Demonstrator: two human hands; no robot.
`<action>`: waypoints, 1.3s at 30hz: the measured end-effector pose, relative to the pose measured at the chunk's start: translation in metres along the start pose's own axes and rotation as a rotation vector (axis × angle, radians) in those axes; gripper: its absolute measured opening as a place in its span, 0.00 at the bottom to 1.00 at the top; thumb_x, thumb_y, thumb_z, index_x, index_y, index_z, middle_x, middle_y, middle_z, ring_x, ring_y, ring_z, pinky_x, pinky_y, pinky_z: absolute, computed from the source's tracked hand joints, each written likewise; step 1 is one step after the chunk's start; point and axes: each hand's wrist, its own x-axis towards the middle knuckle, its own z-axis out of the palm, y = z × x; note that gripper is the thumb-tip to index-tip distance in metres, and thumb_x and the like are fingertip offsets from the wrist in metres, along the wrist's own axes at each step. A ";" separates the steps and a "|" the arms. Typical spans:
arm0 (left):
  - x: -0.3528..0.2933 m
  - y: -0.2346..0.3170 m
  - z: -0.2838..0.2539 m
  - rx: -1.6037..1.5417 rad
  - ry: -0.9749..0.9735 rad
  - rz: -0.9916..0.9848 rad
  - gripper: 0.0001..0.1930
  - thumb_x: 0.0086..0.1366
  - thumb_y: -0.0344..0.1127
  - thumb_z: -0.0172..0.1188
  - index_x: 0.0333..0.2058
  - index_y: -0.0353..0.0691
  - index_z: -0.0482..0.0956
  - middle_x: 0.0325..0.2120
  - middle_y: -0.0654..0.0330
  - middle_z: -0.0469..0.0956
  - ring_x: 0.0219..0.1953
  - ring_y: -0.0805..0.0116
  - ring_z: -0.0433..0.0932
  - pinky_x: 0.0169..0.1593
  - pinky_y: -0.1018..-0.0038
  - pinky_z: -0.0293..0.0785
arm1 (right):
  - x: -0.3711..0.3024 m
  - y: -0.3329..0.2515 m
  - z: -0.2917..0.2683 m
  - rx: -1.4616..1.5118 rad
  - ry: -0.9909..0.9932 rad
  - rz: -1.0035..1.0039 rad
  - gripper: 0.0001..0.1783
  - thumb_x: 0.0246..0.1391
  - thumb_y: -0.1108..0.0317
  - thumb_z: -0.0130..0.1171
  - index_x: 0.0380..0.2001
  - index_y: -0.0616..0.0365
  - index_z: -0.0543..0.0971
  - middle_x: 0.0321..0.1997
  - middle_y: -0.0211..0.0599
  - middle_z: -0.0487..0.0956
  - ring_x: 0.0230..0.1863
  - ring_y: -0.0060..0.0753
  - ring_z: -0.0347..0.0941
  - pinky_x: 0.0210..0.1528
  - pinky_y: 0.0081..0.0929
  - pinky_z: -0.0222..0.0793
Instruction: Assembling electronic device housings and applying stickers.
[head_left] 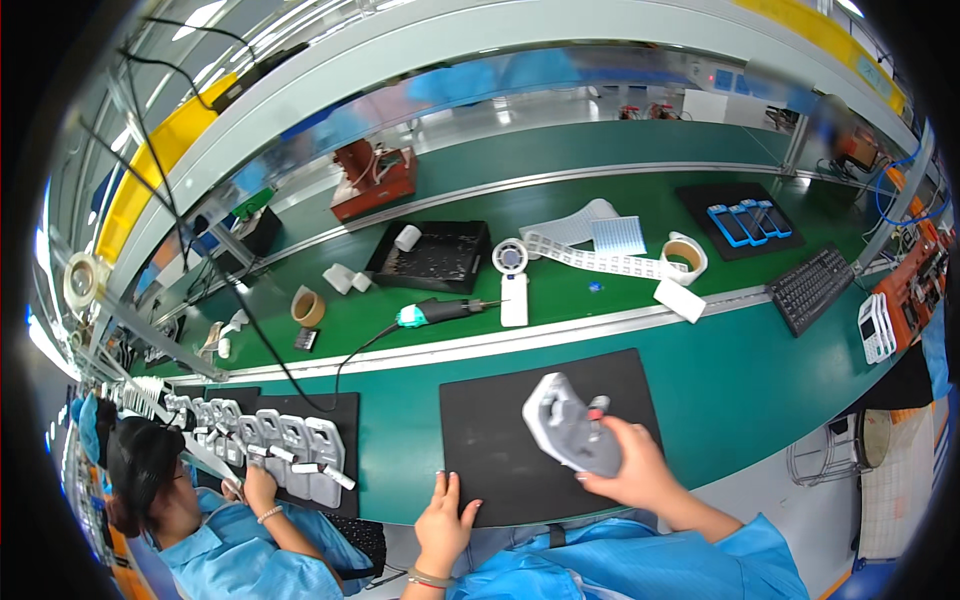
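Note:
My right hand (645, 470) grips a pale grey moulded plastic housing (570, 430) by its right side, tilted and raised above a black mat (490, 415). A small red and grey piece (597, 408) shows at the housing's upper right edge, close to my thumb and fingers; how it is attached cannot be made out. My left hand (446, 525) rests at the mat's near left edge, fingers stretched out and nothing in it. Beyond the mat, a black and teal electric screwdriver (440, 312) lies with its bit pointing right, its cable running left.
At left a co-worker (220, 520) handles parts beside several grey housings (300, 445). Behind the metal rail (600, 322) are a black tray (430, 265), a white handheld fan (513, 295) and a label roll (683, 258). A keyboard (812, 290) and white handheld devices (877, 330) lie right.

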 end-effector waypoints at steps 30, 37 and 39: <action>0.056 0.161 -0.037 0.031 -0.329 0.440 0.23 0.60 0.47 0.61 0.52 0.46 0.76 0.56 0.42 0.69 0.36 0.45 0.80 0.35 0.62 0.77 | -0.063 0.205 -0.205 -0.471 0.757 0.077 0.16 0.44 0.68 0.60 0.39 0.56 0.77 0.50 0.48 0.74 0.56 0.51 0.67 0.58 0.45 0.62; 0.082 0.210 -0.011 0.246 -0.637 0.390 0.49 0.43 0.58 0.70 0.62 0.41 0.63 0.61 0.29 0.53 0.37 0.40 0.79 0.38 0.62 0.77 | -0.127 0.335 -0.425 -0.796 1.164 0.583 0.30 0.37 0.56 0.69 0.46 0.56 0.75 0.57 0.50 0.69 0.60 0.53 0.62 0.61 0.45 0.59; 0.082 0.208 -0.005 0.243 -0.638 0.378 0.50 0.43 0.58 0.71 0.62 0.40 0.62 0.61 0.29 0.52 0.37 0.40 0.78 0.38 0.62 0.77 | -0.136 0.352 -0.465 -0.771 1.164 0.757 0.34 0.35 0.52 0.71 0.48 0.55 0.75 0.60 0.50 0.67 0.62 0.54 0.59 0.61 0.46 0.58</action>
